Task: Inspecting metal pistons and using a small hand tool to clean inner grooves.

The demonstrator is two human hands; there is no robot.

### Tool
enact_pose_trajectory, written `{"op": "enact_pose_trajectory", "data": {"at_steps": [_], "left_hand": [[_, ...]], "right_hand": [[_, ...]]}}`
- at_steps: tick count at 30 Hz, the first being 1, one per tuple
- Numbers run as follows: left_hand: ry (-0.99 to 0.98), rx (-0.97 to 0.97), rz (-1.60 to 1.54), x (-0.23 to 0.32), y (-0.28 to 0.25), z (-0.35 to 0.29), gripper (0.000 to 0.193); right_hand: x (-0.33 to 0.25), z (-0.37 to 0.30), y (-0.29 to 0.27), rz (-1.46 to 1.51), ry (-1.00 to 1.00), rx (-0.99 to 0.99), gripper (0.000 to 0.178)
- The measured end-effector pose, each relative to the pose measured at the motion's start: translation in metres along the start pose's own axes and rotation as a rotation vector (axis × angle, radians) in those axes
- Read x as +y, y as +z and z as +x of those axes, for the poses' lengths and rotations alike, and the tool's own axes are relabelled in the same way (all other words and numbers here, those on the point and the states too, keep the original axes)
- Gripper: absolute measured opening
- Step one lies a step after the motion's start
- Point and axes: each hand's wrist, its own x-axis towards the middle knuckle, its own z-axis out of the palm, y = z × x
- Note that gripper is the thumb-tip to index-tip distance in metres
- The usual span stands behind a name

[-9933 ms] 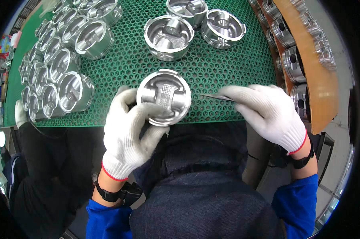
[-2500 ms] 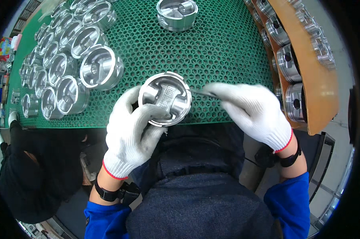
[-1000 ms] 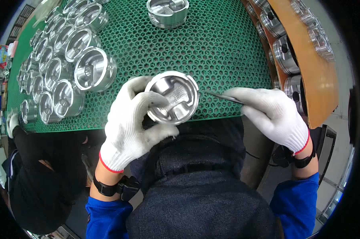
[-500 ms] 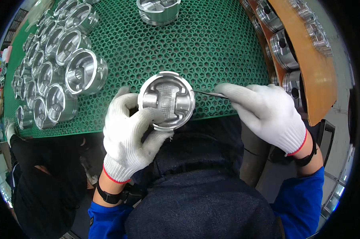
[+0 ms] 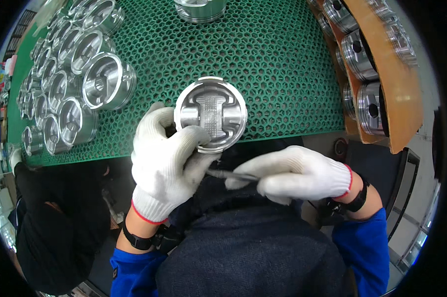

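I see left hand (image 5: 164, 158) gripping piston (image 5: 211, 115) | right hand (image 5: 300, 173) pinching slim tool (image 5: 241, 175), long axis leftward | piston lies forward-left | tip contact unclear

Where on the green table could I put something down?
The biggest bare patch of green honeycomb-patterned mat lies between the lone round silver metal piston up top, the orange-brown divided box on the right and the held silver piston below. The left side is crowded with standing silver pistons.
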Motion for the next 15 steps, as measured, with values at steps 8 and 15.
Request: {"op": "enact_pose_trajectory", "data": {"at_steps": [8,15], "left_hand": [[0.017,0.044,0.017,-0.005,0.004,-0.006,0.035],[-0.388,0.136,-1.044,-0.016,-0.015,-0.036,0.049]], "right_hand": [[-0.009,0.004,-0.019,-0.110,-0.345,0.599,0.050],[-0.005,0.011,-0.030,0.062,-0.422,0.611,0.046]]}}
